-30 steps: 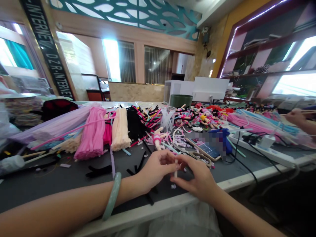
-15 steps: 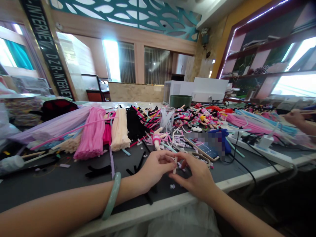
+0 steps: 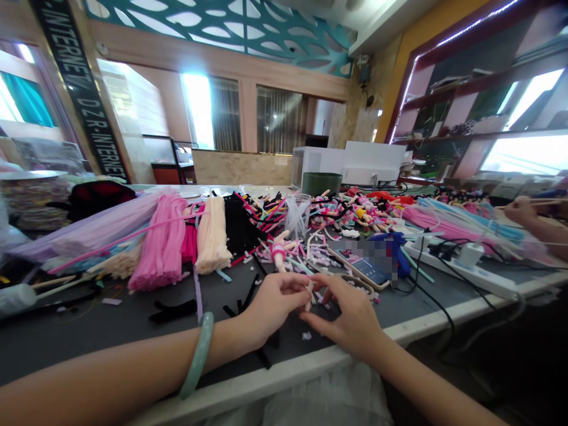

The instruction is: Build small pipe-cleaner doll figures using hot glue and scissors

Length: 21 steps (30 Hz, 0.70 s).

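Dark workbench (image 3: pixel 284 370) heaped with pipe cleaners (image 3: pixel 160 245), two hands together at its near edge

Teal lattice panels (image 3: pixel 222 26) and a dark lettered banner (image 3: pixel 75 77) fill the upper left of the frame, above bright windows (image 3: pixel 199 109). Lit shelves (image 3: pixel 470 89) rise at upper right.

At lower centre, the left hand (image 3: pixel 273 305), with a pale green bangle (image 3: pixel 198 355) on its wrist, faces the right hand (image 3: pixel 348 310). The left fingertips (image 3: pixel 302 285) pinch a small pale stick (image 3: pixel 309 296) narrowly, just above the grey bench top. The right fingers (image 3: pixel 326 283) curl in close beside it, but whether they touch it cannot be told.

Small pale scraps (image 3: pixel 306 335) lie just below the hands, and black cut pieces (image 3: pixel 173 310) lie to their left. Beyond them sit a small doll (image 3: pixel 278 251), a clear cup of white stems (image 3: pixel 297 216) and a dark green tin (image 3: pixel 320 183). A phone (image 3: pixel 361 267), partly blurred, lies near the right hand. At the right edge, a co-worker's hand (image 3: pixel 521 210) holds thin stems above a white power strip (image 3: pixel 470 260).
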Motion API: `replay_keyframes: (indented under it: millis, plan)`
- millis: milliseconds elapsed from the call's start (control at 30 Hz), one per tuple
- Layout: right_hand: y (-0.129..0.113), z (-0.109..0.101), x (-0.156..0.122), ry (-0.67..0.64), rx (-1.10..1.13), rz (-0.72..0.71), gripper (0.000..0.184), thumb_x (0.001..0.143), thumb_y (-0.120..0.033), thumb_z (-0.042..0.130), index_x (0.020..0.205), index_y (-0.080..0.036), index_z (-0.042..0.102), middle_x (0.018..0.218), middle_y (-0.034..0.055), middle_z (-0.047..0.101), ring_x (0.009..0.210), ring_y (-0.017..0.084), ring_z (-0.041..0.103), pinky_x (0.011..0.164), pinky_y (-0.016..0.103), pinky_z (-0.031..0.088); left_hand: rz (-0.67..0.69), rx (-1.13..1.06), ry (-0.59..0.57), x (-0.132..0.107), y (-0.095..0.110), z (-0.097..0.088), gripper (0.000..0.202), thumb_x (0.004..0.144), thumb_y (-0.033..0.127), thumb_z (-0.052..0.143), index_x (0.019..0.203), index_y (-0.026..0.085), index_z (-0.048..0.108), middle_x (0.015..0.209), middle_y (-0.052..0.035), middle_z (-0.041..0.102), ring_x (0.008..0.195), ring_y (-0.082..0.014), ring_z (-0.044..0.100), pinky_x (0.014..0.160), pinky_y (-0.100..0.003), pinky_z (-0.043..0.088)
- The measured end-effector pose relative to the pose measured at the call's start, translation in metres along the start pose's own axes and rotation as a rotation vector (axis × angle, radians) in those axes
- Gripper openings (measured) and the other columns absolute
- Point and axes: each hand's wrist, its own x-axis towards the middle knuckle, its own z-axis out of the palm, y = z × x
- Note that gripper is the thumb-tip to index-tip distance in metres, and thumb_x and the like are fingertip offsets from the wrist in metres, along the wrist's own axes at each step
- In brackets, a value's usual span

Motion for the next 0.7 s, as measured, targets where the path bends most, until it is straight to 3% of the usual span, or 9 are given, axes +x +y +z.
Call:
replay_keyframes:
  millis: [300, 700]
  plan:
    - [0.0012, -0.0002, 0.0002, -0.017, 0.011, -0.009, 0.048, 0.073, -0.037, 0.067, 0.114, -0.019, 0.051, 0.091, 0.0048, 0.066, 0.066, 0.015, 0.061, 0.062, 0.028, 0.049, 0.064, 0.014, -0.024, 0.0013, -0.0033, -0.0034, 0.03, 0.064, 0.014, 0.068, 0.093, 0.012, 0.064, 0.062, 0.0018, 0.06, 0.057, -0.0097, 0.054, 0.058, -0.022, 0.042]
    - [-0.0011, 0.0003, -0.0006, 0.013, -0.003, -0.048, 0.041, 0.076, -0.029, 0.065, 0.114, -0.018, 0.053, 0.087, 0.0038, 0.067, 0.063, 0.014, 0.06, 0.06, 0.027, 0.049, 0.037, 0.033, -0.009, 0.0004, -0.0027, -0.0017, 0.028, 0.066, 0.015, 0.068, 0.094, 0.01, 0.064, 0.065, 0.0011, 0.059, 0.056, -0.0088, 0.053, 0.056, -0.021, 0.042]
